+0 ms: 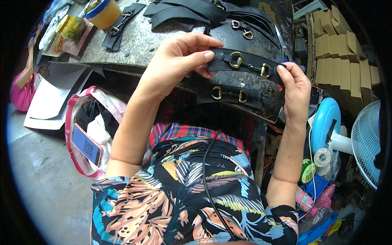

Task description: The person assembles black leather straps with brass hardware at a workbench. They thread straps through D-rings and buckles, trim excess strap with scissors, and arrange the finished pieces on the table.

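A black leather strap (222,64) with two brass-coloured rings joined by a small metal link is stretched between my hands above the table's near edge. My left hand (175,59) pinches its left end between thumb and fingers. Its right end is in the grip of my right hand (295,83), thumb on top. Just below it, at the table edge, lies a second black strap (230,99) with similar rings. Beyond my hands, more ring hardware (247,35) shows on black leather. At the far left of the table rests another ringed strap (109,41).
A heap of black leather pieces (183,14) covers the table's far side. A yellow tub (104,15) and a green-yellow jar (71,28) stand far left. Below left is a pink-edged bag with a phone (86,143). Cardboard boxes (339,69) and a fan (369,143) are right.
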The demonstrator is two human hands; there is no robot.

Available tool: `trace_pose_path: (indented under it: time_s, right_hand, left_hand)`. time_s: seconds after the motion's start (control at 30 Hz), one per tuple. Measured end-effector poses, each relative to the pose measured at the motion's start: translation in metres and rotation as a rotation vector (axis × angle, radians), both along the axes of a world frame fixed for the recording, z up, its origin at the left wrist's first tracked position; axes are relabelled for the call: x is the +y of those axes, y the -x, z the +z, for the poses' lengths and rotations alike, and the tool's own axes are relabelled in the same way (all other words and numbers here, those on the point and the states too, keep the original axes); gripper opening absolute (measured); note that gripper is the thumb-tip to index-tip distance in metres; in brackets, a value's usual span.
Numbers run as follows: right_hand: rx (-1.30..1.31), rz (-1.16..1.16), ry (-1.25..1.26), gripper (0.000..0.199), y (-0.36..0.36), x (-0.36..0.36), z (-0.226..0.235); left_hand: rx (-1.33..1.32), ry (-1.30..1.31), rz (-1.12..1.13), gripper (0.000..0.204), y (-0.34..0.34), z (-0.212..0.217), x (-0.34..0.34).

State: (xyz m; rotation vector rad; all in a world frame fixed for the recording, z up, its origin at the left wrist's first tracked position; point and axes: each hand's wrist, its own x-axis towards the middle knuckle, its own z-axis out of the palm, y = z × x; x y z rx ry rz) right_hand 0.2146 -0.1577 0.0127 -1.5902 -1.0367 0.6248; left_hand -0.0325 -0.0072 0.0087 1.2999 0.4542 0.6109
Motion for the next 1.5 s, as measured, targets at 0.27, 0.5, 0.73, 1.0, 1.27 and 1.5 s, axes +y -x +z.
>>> trace_pose_path:
  time_s: [0.27, 0.5, 0.73, 1.0, 1.27, 1.5]
  right_hand:
    - [-0.936, 0.177, -0.334, 0.046, 0.035, 0.019, 0.013]
    - [-0.493, 0.131, -0.356, 0.014, 0.041, 0.039, 0.002]
    - [-0.166, 0.114, -0.187, 0.016, 0.04, 0.048, -0.006]
    - [-0.188, 0.14, -0.2, 0.015, 0.039, 0.05, -0.01]
    - [-0.762, 0.145, -0.515, 0.022, 0.038, 0.052, 0.0]
    - [-0.814, 0.154, -0.584, 0.022, 0.037, 0.054, -0.005]
  left_hand:
    - [-0.067, 0.05, 0.076, 0.03, -0.017, 0.0, -0.011]
    - [-0.181, 0.099, 0.043, 0.029, -0.022, -0.002, -0.01]
    - [-0.134, 0.115, 0.107, 0.026, -0.026, -0.005, -0.01]
    - [-0.086, 0.133, 0.125, 0.023, -0.027, -0.005, -0.009]
    - [-0.128, 0.209, 0.061, 0.021, -0.024, -0.005, -0.006]
    - [-0.249, 0.38, 0.025, 0.017, -0.021, -0.008, -0.01]
